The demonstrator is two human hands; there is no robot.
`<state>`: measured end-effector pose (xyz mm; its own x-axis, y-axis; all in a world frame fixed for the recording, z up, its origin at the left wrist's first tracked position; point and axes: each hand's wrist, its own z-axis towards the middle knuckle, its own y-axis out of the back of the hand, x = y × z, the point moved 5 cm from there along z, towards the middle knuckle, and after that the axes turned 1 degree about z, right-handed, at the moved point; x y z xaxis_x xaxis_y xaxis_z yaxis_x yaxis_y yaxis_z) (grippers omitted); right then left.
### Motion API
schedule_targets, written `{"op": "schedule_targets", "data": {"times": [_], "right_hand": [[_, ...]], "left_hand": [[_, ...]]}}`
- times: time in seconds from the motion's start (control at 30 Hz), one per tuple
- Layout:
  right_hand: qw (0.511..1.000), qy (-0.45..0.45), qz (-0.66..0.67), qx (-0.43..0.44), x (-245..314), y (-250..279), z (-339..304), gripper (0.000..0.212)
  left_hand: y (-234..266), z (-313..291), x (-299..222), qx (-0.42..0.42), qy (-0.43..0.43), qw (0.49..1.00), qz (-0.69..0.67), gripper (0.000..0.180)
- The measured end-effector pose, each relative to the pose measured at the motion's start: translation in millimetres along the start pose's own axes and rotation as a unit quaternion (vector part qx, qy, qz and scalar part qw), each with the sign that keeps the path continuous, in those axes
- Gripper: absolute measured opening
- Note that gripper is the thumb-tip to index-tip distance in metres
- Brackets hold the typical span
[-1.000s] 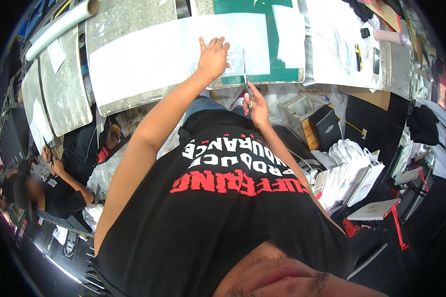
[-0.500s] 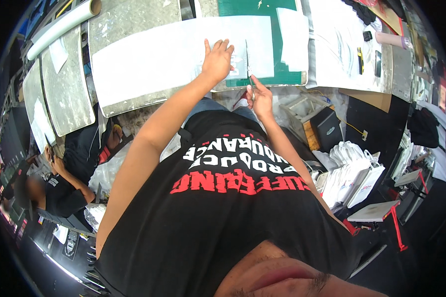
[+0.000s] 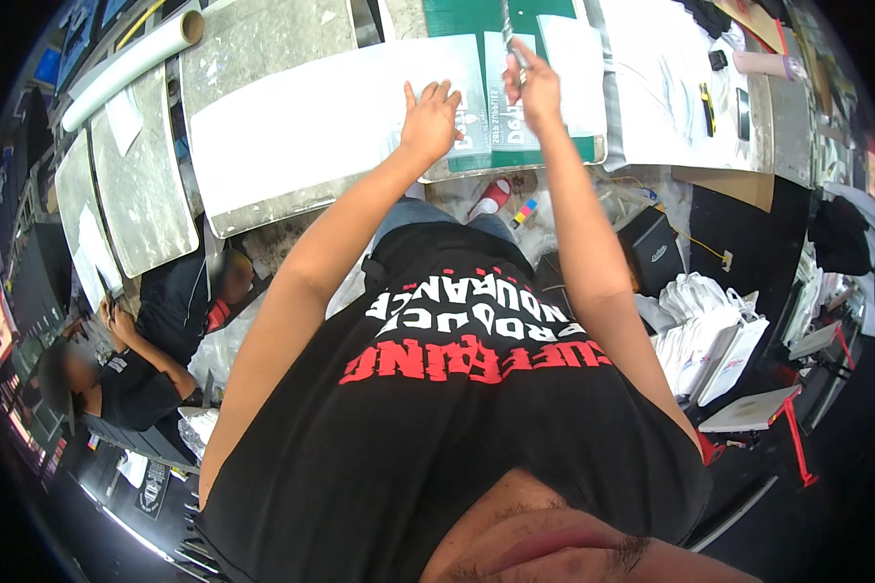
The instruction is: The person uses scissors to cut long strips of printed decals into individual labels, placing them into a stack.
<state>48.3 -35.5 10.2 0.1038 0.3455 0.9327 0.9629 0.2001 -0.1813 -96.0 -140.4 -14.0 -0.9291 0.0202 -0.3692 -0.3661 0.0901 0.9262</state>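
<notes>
A long whitish printed film sheet (image 3: 306,121) lies across the table and onto a green cutting mat (image 3: 447,17). My left hand (image 3: 430,121) rests flat on it, fingers spread, near its right end. Just right of that end lies a separate narrow strip (image 3: 497,112) of the same film, with a thin green gap between them. My right hand (image 3: 538,89) is closed around a pair of scissors (image 3: 507,21) over the strip's far part, blades pointing away from me. Another film piece (image 3: 576,73) lies farther right on the mat.
A roll of film (image 3: 131,73) lies at the far left. White cloth (image 3: 666,87) covers the table to the right, with a yellow-and-black cutter (image 3: 707,109) there. A black box (image 3: 650,248) and white bags (image 3: 698,330) stand below. Another person (image 3: 131,379) sits at lower left.
My right hand has moved forward with the scissors, from the sheet's near edge to its far part. The cut now runs through, parting the strip from the sheet. My left hand stays put.
</notes>
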Motion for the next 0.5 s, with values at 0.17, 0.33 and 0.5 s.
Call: {"op": "schedule_targets", "data": {"times": [0.17, 0.33, 0.5], "right_hand": [[0.999, 0.037, -0.014, 0.002, 48.1, 27.7, -27.4, 0.056], [0.994, -0.036, -0.079, -0.064, 24.5, 90.3, -102.4, 0.057], [0.983, -0.042, -0.131, -0.124, -10.1, 158.9, -175.7, 0.058]], "left_hand": [[6.2, 1.7, -3.9, 0.021, 0.017, 1.000, 0.015, 0.067], [-0.5, 2.5, -35.7, -0.017, -0.034, 0.999, 0.008, 0.062], [-36.0, 0.4, -83.0, 0.056, -0.064, 0.988, 0.125, 0.085]]}}
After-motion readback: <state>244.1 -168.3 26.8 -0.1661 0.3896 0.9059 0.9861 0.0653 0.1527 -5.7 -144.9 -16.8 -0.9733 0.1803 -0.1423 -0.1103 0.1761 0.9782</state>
